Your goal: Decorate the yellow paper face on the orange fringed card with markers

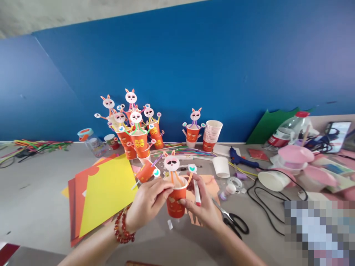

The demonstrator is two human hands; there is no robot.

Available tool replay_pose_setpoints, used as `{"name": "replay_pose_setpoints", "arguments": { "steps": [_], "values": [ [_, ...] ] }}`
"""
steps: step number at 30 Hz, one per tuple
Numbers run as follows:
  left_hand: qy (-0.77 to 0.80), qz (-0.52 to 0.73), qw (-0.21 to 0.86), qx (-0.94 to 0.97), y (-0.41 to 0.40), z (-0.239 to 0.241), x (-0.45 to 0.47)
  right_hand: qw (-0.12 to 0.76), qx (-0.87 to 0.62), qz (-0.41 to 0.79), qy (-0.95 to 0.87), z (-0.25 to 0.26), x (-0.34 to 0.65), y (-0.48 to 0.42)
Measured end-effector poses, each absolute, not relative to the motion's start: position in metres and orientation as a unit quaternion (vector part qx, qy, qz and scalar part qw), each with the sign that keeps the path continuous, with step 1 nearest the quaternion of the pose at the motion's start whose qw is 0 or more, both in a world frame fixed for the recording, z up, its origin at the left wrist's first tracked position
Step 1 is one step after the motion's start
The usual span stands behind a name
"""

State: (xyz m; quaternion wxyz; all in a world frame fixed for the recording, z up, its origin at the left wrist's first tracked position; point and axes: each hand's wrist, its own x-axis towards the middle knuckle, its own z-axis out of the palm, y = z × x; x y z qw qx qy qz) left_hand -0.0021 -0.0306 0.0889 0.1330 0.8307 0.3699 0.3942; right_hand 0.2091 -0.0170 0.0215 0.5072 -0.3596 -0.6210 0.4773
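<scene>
A red paper cup [176,202] with gold print is held upright between my hands. A white paper rabbit head [172,163] with pink ears and dark eyes rises from it on orange stems. My left hand [150,201] pinches the cup's left rim; its fingertips partly hide what lies between them. On the other side, my right hand [202,203] grips the cup with its thumb on the front. A white marker [197,193] with a red end is tucked in those right fingers. Round paws with teal hearts stick out at both sides, the right paw [192,168] above my fingers.
Finished rabbit cups [139,142] stand clustered at the back left. Yellow sheets [108,195] lie left, black-handled scissors [233,221] right. Behind are stacked cups [212,136] and a blue glue gun [242,159], its black cord looping over the table.
</scene>
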Motion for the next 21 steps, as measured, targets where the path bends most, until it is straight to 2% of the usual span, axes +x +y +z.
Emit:
{"name": "replay_pose_setpoints", "arguments": {
  "steps": [5, 9, 13, 21],
  "values": [
    [0.388, 0.506, 0.149, 0.756, -0.038, 0.067, -0.001, 0.517, -0.359, 0.524, -0.574, 0.023, 0.211, -0.022],
    [0.397, 0.632, 0.294, 0.597, -0.026, 0.041, 0.000, 0.561, -0.345, 0.530, -0.535, 0.025, 0.212, -0.024],
    [0.394, 0.591, 0.482, 0.513, -0.014, 0.026, 0.008, 0.557, -0.327, 0.530, -0.550, 0.028, 0.209, -0.025],
    [0.357, 0.518, 0.567, 0.532, -0.024, 0.016, 0.017, 0.488, -0.368, 0.441, -0.658, 0.031, 0.208, -0.022]
  ]
}}
